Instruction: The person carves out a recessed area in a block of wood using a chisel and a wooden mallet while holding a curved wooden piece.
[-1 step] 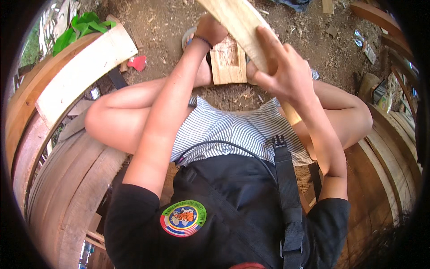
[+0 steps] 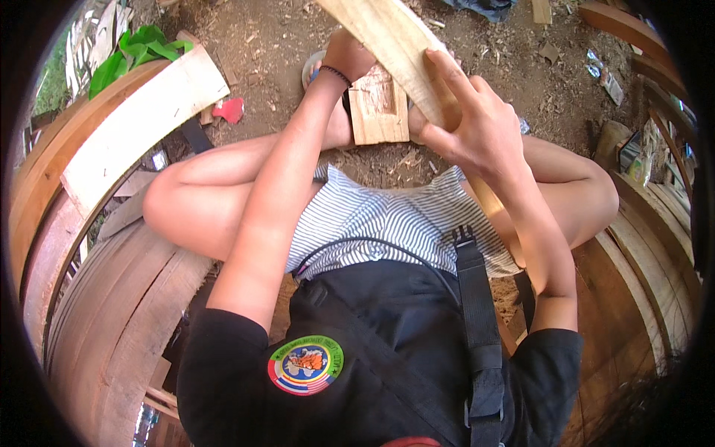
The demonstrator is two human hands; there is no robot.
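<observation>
Right grip (image 2: 477,123): spread loosely against the board (image 2: 402,52).
Left grip (image 2: 350,56): curled; contents hidden.
Hollowed block (image 2: 381,133): between the feet (image 2: 417,124), beside the board's left edge.
Change: barely any; board and block keep their arrangement.

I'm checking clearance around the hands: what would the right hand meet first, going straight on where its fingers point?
Probably the pale wooden board; the right hand overlaps its edge in view, so whether they already touch is unclear.

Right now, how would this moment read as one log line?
left hand: curled beside pale board, hold hidden | right hand: fingers spread at the board's edge | hollowed wood block: between the feet
</observation>
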